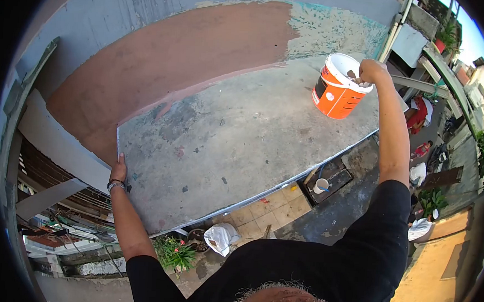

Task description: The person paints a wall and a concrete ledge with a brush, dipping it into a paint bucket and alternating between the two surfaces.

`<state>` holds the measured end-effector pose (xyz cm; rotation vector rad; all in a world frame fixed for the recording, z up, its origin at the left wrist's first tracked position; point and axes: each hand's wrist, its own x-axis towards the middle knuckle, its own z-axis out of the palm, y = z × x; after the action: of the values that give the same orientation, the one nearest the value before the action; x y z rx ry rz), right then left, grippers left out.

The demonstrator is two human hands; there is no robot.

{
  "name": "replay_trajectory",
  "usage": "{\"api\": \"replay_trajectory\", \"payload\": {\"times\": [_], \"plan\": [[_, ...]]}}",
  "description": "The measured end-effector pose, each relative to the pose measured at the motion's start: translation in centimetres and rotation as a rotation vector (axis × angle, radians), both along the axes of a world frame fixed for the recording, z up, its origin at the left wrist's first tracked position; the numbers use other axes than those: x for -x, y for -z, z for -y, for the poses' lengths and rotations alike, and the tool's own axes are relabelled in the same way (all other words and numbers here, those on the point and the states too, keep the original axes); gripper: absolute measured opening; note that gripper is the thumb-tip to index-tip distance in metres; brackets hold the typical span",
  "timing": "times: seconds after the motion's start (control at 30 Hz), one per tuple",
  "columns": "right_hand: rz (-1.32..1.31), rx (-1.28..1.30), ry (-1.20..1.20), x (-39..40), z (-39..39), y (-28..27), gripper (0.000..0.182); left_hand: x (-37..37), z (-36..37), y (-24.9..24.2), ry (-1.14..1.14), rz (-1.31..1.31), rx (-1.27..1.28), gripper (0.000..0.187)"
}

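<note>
At the left edge of a stained grey concrete slab point(243, 134), my left hand point(119, 171) grips the edge, thumb upward and most fingers hidden. A bracelet circles that wrist. My right hand point(373, 72) is closed at the rim of an orange and white paint bucket point(336, 101) standing upright near the slab's far right end. Whatever its fingers hold is too small and covered to name. Inside the bucket's white mouth, a brownish piece shows beside the hand.
Behind the slab rises a wall point(203, 48), partly reddish-brown, partly grey and peeling green. Below the front edge lie a white sack point(221, 238), a flowering plant point(175, 254) and a white pail point(320, 186) on a dark basin. Several people are far below at right.
</note>
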<state>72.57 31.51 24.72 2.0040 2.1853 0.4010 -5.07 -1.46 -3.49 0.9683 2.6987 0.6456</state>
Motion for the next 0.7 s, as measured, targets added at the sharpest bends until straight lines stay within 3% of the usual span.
{"api": "replay_trajectory", "payload": {"times": [0.1, 0.23, 0.33, 0.43, 0.47, 0.57, 0.7], "plan": [[0.004, 0.003, 0.017, 0.1, -4.6, 3.4, 0.024, -6.7, 3.8, -3.3, -0.030, -0.010, -0.015, 0.086], [0.040, -0.080, -0.118, -0.3, -5.5, 6.1, 0.028, -9.2, 3.7, -3.1, -0.186, -0.039, 0.015, 0.087], [-0.127, 0.032, 0.038, 0.2, -3.6, 3.1, 0.030, -8.2, 3.6, -2.6, -0.185, -0.039, -0.007, 0.087], [-0.178, -0.002, -0.035, -2.6, -1.7, 1.1, 0.033, -8.2, 3.3, -2.5, -0.176, -0.034, -0.019, 0.087], [-0.286, -0.057, 0.053, -3.1, 0.2, 0.3, 0.034, -8.4, 3.3, -2.7, -0.182, -0.026, -0.018, 0.086], [-0.476, -0.113, -0.144, -8.5, 0.1, 1.9, 0.035, -8.1, 3.3, -2.3, -0.182, -0.038, -0.019, 0.085], [-0.698, -0.324, -0.115, -10.2, 2.3, 3.4, 0.033, -7.7, 3.3, -2.1, -0.173, -0.038, 0.010, 0.083]]}}
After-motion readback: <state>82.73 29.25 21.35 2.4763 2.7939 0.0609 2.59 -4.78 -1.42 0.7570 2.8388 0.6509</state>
